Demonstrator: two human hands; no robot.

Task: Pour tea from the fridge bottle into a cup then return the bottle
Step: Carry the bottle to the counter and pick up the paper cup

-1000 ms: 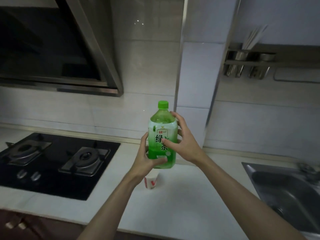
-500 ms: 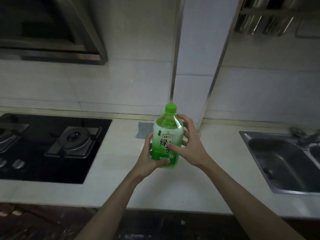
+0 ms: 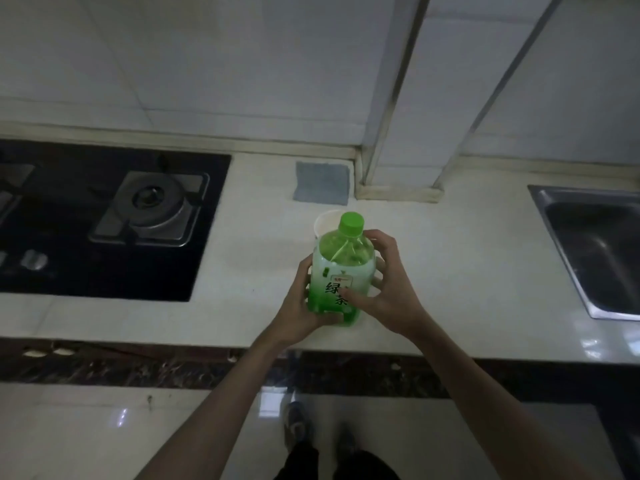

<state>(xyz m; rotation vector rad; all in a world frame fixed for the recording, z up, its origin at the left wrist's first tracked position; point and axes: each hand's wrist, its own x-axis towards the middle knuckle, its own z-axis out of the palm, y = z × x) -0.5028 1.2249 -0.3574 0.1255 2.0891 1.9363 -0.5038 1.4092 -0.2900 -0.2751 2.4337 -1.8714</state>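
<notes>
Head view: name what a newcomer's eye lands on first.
The bright green tea bottle, cap on, stands out mid-frame, gripped by the left hand and right hand at the counter. Behind it sits a white cup; a black gas hob lies left, a steel sink right.

Counter point(image 3: 256, 271), run between hob point(image 3: 104, 220) and sink point(image 3: 595, 251), inspected.

Obstacles: the bottle point(image 3: 341, 271) is upright over the front part, and the left hand point(image 3: 299, 306) and right hand point(image 3: 389, 292) grip its two flanks. The cup point(image 3: 325, 221) is just behind it, partly hidden by the bottle's cap point(image 3: 351, 223); whether they touch cannot be told.

Passage: bare top lies left of the bottle as far as the hob edge, and right of it as far as the sink rim.

Rear: a cloth point(image 3: 322, 183) lies flat by the wall. Beside it a tiled pillar point(image 3: 398, 161) juts onto the counter, narrowing the back right.
</notes>
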